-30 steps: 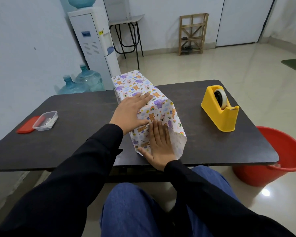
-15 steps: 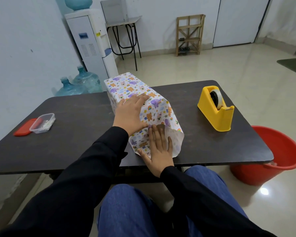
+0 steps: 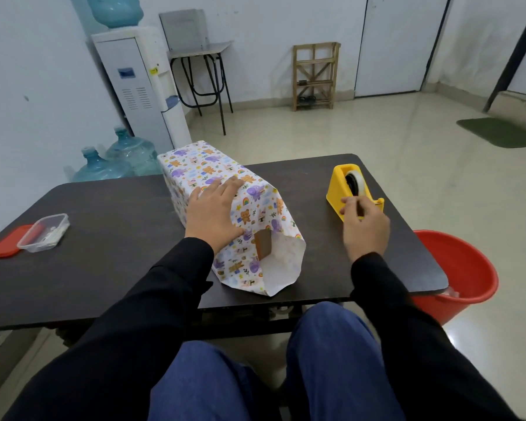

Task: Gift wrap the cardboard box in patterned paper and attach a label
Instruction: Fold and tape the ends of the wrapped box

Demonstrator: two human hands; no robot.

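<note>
Left hand [image 3: 214, 217] flat, fingers straight, pressing wrapped cardboard box [image 3: 201, 165] at table [image 3: 119, 238] centre. Box long axis near-far, near end unfolded. Right hand [image 3: 365, 229] pinches tape dispenser [image 3: 339, 183] at its cutter, right of box.

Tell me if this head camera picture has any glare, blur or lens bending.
Head view: the wide lens bows the table along its near edge; a bright glare spot sits on the glossy floor beside the red bucket; the right hand at the tape dispenser looks slightly soft; the wrapped box is sharp and evenly lit.
</note>
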